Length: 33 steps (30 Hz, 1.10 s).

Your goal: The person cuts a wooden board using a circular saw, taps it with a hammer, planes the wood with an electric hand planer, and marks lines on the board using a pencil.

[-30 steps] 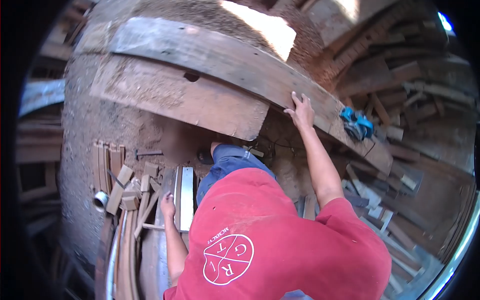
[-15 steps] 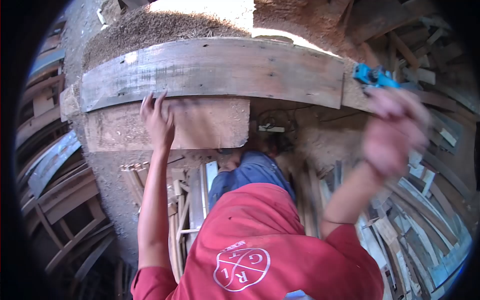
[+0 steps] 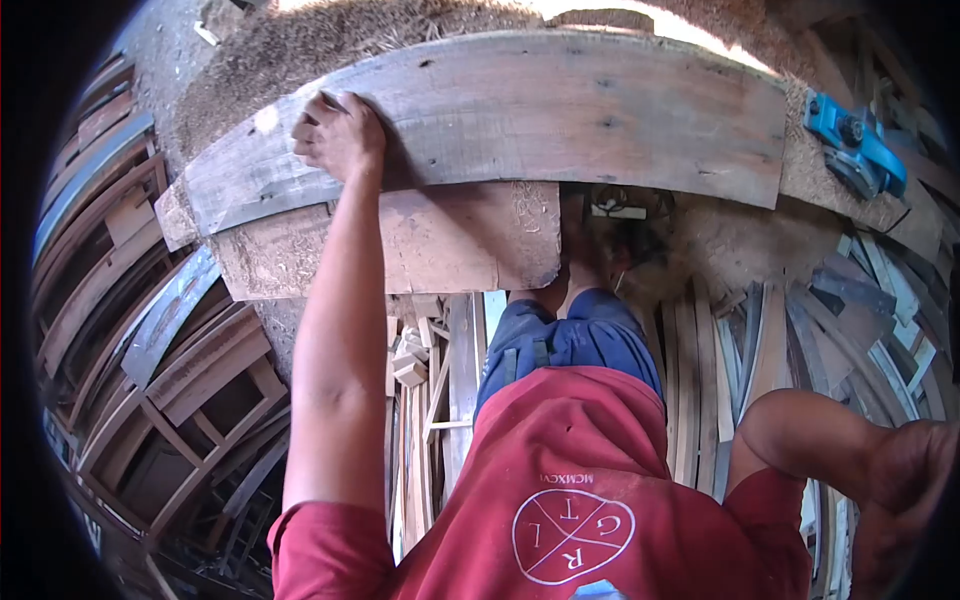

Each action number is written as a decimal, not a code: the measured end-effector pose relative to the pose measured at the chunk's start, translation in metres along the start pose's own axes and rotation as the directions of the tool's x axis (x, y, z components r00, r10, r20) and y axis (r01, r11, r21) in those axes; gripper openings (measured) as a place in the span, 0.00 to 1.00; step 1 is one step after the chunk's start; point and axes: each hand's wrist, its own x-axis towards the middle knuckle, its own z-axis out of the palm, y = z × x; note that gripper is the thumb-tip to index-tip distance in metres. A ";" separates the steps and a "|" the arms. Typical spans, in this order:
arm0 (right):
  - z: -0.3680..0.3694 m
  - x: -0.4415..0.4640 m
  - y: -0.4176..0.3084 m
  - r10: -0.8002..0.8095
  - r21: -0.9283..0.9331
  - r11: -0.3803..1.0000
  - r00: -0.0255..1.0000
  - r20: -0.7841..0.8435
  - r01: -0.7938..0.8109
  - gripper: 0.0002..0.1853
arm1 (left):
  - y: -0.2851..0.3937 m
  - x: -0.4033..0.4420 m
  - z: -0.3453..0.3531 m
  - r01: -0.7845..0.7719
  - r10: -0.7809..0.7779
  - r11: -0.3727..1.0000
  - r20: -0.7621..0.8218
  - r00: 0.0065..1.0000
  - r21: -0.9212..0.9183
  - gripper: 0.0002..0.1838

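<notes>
My left hand point(image 3: 345, 137) is over the left part of a long weathered plank point(image 3: 560, 110), its fingers loosely bent and apart with nothing visible in them. A shadow falls on the wood beside it. My right hand point(image 3: 915, 465) is drawn back at the right edge of the view, in shade; its fingers are partly cut off and unclear. At the plank's right end, a blue power planer point(image 3: 855, 145) rests on the dusty support, out of reach of both hands.
Under the plank's near edge lies a shorter board point(image 3: 460, 240) with wood dust. Shavings point(image 3: 300, 60) heap behind it. Curved wooden pieces point(image 3: 130, 290) stack on the left, and offcuts point(image 3: 850, 300) on the right. Wood strips point(image 3: 690, 380) flank my legs.
My left hand has moved from the plank's near edge onto its face. My right hand has swung back from near the planer towards the right edge. The view has shifted.
</notes>
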 end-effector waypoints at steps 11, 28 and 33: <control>0.117 -0.022 0.339 0.253 -0.188 0.916 0.872 -0.418 -0.355 0.03 | -0.001 0.005 0.006 -0.016 0.020 0.999 -0.111 0.994 0.042 0.34; 0.126 -0.040 0.367 0.112 -0.347 0.884 0.862 -0.495 -0.314 0.05 | -0.003 0.008 0.008 -0.022 0.020 1.000 -0.072 0.997 -0.021 0.37; 0.137 -0.029 0.363 0.123 -0.260 0.913 0.822 -0.556 -0.313 0.04 | -0.004 0.006 0.008 -0.035 0.032 0.999 -0.081 0.996 -0.028 0.36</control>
